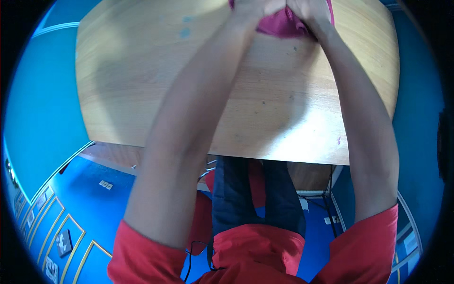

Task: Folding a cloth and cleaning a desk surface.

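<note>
Both my arms reach far forward over a wooden table (265, 109). At the top edge of the view, a maroon cloth (284, 24) lies bunched up, partly cut off. My left hand (257, 7) is closed on its left part, and a bit of maroon shows beyond that hand. Close beside it, my right hand (308, 8) is closed on the cloth's right part. The upper ends of both hands are out of view, and they look slightly blurred.
Faint blue smudges (185, 32) and small dark specks mark the tabletop. Blue panels (45, 104) stand at the left and right. Below the table's near edge are a red chair seat (201, 217), cables, and wall sockets (106, 184).
</note>
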{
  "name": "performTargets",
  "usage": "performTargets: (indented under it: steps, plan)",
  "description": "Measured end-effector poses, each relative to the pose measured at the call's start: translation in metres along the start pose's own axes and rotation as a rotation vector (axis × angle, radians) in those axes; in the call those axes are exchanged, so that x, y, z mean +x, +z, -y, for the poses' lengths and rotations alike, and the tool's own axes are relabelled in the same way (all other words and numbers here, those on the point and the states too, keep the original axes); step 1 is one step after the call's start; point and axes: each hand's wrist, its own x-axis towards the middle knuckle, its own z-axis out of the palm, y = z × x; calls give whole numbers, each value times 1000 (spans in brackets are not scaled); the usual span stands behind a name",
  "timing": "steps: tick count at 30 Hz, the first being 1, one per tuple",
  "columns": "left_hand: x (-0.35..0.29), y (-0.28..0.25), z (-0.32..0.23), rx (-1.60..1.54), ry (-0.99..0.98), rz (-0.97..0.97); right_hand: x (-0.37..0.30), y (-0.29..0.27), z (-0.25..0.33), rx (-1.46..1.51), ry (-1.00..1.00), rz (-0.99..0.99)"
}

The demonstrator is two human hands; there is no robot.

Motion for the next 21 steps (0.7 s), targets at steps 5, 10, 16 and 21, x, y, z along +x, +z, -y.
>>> performTargets:
  steps: [5, 10, 16, 21]
  plan:
    - [-80, -26, -27, -56, -21, 10, -76, -29, 35, 32, -27, 25]
    - [-189, -80, -60, -116, -82, 151, -170, -83, 90, 43, -43, 276]
    - [-320, -141, -93, -60, -139, 355, -276, -145, 150, 272, -93, 466]
    - [-349, -151, -89, -49, -162, 466, -293, -152, 164, 348, -116, 417]
